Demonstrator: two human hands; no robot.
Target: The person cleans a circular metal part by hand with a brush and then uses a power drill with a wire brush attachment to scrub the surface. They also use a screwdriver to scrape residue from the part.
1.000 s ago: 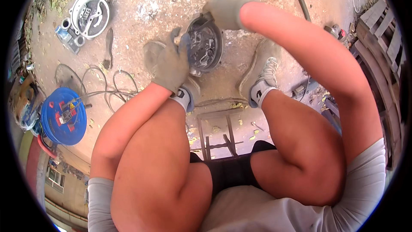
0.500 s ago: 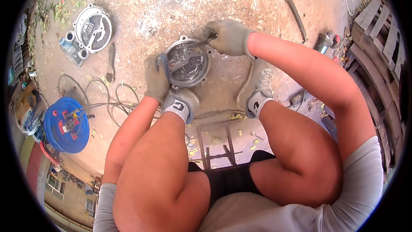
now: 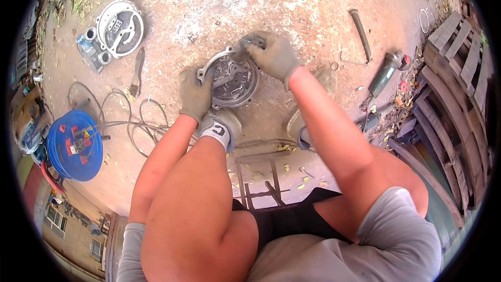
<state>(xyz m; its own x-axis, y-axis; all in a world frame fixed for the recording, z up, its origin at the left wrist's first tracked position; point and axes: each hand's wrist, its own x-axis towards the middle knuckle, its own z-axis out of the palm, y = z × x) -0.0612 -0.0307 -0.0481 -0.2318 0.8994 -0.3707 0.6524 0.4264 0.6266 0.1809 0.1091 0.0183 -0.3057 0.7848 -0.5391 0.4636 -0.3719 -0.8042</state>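
Note:
A round grey metal housing (image 3: 254, 93), dark and dusty inside with curved ribs, lies on the ground just in front of my shoes. My left hand (image 3: 195, 96), in a grey work glove, is closed on its left rim. Above its upper right edge, my gloved right hand (image 3: 272, 58) has its fingers curled around a flat grey metal tool (image 3: 238, 57), like a scraper. The tool's end reaches over the housing; the glove hides most of it, so its exact kind is unclear.
A similar, paler housing (image 3: 139, 23) lies at the far left, near a wooden-handled brush (image 3: 138, 70). Loose cable (image 3: 116, 95) runs to a blue reel (image 3: 62, 159). On the right are a long metal rod (image 3: 360, 34), an angle grinder (image 3: 385, 77) and stacked wooden pallets (image 3: 454, 86).
My right hand has shifted slightly and turned, its forearm swinging down and inward. The tool shows less over the housing. My left hand keeps its hold on the rim.

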